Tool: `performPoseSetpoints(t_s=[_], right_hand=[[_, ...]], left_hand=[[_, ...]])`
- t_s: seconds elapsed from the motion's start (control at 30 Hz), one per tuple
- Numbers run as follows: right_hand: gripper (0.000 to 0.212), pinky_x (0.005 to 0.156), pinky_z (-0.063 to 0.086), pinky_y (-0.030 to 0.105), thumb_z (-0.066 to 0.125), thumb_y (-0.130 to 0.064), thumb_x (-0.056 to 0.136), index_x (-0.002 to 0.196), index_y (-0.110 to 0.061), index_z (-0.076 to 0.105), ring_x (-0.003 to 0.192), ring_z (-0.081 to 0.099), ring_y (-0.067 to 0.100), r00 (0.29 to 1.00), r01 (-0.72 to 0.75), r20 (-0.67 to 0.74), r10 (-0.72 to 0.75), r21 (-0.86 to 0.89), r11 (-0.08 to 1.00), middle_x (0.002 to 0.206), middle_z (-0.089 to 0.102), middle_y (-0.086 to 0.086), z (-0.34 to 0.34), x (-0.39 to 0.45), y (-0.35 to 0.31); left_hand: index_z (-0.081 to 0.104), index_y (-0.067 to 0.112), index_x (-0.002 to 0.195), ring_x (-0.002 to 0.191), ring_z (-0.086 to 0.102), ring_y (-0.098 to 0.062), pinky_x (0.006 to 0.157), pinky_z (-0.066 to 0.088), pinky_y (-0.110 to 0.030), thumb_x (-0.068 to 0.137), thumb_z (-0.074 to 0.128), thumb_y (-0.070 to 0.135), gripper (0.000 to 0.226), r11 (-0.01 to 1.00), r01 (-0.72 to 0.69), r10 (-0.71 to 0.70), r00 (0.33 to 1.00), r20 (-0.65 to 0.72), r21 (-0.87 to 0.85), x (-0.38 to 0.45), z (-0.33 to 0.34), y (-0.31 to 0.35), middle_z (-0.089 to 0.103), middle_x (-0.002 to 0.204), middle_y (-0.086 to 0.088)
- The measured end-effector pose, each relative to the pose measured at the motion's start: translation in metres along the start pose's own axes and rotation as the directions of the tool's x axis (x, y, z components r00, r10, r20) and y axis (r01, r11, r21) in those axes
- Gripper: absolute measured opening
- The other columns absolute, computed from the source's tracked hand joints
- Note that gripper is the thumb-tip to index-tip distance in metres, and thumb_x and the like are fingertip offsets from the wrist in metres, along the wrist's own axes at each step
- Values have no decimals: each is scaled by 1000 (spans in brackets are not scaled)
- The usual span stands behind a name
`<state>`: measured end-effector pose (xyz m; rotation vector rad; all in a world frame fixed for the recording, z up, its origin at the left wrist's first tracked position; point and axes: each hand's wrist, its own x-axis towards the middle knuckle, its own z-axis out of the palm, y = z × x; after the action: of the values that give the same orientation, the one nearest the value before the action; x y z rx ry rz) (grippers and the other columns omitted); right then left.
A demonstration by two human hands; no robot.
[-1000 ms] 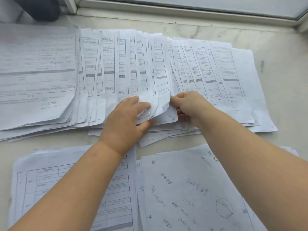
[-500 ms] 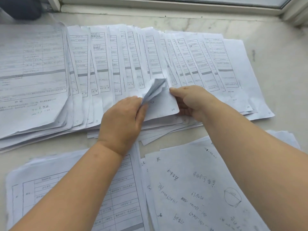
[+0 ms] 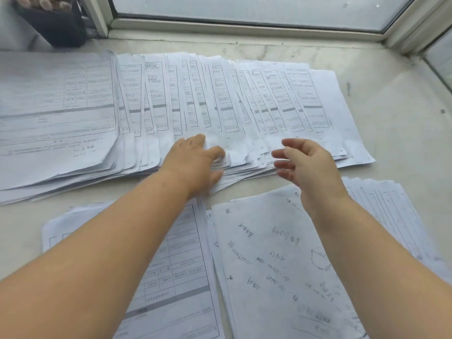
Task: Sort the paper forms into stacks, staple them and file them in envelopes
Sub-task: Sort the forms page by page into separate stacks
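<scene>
View: one head camera, no second view.
Facing: forward and down across the counter (image 3: 403, 123) toward its far edge.
Nearness: close; wide-angle edges possibly distorted.

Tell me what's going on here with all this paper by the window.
A person is sorting printed forms on a stone sill. The left hand rests on the near edge of a fanned row of forms, fingers tucked among the sheets. The right hand hovers open beside it, holding nothing. Two more stacks lie nearer: a printed stack and a handwritten sheet. No stapler or envelope shows.
</scene>
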<state>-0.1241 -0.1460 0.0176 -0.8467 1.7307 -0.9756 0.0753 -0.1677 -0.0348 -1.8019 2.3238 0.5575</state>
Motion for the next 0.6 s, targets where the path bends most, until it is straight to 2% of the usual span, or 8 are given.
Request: performPoseSetpoints(t_s=[0.07, 0.13, 0.23, 0.3, 0.37, 0.47, 0.53, 0.6], right_hand=[[15, 65, 53, 23, 52, -9, 95, 98, -20, 63, 70, 63, 10, 1000, -1, 25, 2, -17, 1000, 87, 72, 0, -14, -35, 17], [15, 64, 53, 24, 53, -10, 96, 98, -20, 64, 68, 63, 11, 993, -24, 117, 34, -85, 996, 82, 73, -1, -26, -73, 37], [14, 64, 54, 23, 57, -8, 93, 96, -18, 66, 66, 63, 10, 939, -56, 315, 137, -254, 966, 79, 74, 0, -40, -132, 70], [12, 70, 55, 27, 60, -12, 91, 95, -22, 66, 68, 65, 10, 897, -11, 406, 175, -375, 927, 82, 74, 0, -47, -168, 89], [12, 77, 56, 32, 63, -17, 89, 92, -28, 65, 74, 67, 13, 884, 79, 441, 158, -473, 877, 82, 72, -1, -52, -195, 104], [11, 79, 56, 38, 63, -21, 89, 90, -32, 61, 78, 67, 17, 882, 153, 447, 149, -570, 807, 79, 70, -3, -54, -218, 119], [9, 78, 58, 39, 62, -21, 90, 91, -30, 60, 75, 69, 16, 874, 120, 445, 194, -585, 802, 77, 72, -3, -52, -227, 126], [7, 75, 58, 35, 60, -19, 91, 95, -24, 61, 70, 69, 15, 862, 25, 433, 264, -557, 830, 77, 73, 0, -48, -232, 131]], left_hand=[[31, 32, 146, 146, 14, -23, 120, 1, -35, 98, 42, 45, 51, 998, -58, 59, 997, -46, 12, -9, -9, 5, 18, 157, -8], [31, 25, 148, 146, 14, -21, 119, -1, -32, 99, 44, 37, 52, 992, -102, 87, 979, -187, -72, -37, -9, 13, 18, 159, -6], [49, 17, 138, 139, 31, -25, 116, 18, -33, 95, 55, 24, 44, 946, -113, -9, 927, -374, -304, -117, 15, 24, 37, 150, -8], [58, 15, 129, 130, 43, -23, 109, 31, -31, 91, 61, 17, 37, 911, -88, -103, 897, -429, -402, -182, 43, 30, 49, 139, -6], [62, 16, 121, 122, 48, -15, 104, 36, -26, 90, 63, 17, 31, 879, -54, -173, 890, -422, -475, -244, 74, 40, 53, 130, 0], [64, 22, 114, 119, 48, -6, 101, 35, -18, 86, 58, 40, 34, 843, -40, -190, 910, -368, -537, -309, 108, 57, 53, 125, 10], [63, 27, 113, 122, 43, -3, 103, 32, -19, 79, 54, 53, 45, 828, -36, -160, 941, -298, -559, -329, 126, 62, 50, 129, 14], [63, 30, 112, 123, 42, -5, 104, 28, -19, 75, 55, 57, 47, 831, -51, -117, 958, -263, -555, -337, 140, 61, 48, 131, 14]])
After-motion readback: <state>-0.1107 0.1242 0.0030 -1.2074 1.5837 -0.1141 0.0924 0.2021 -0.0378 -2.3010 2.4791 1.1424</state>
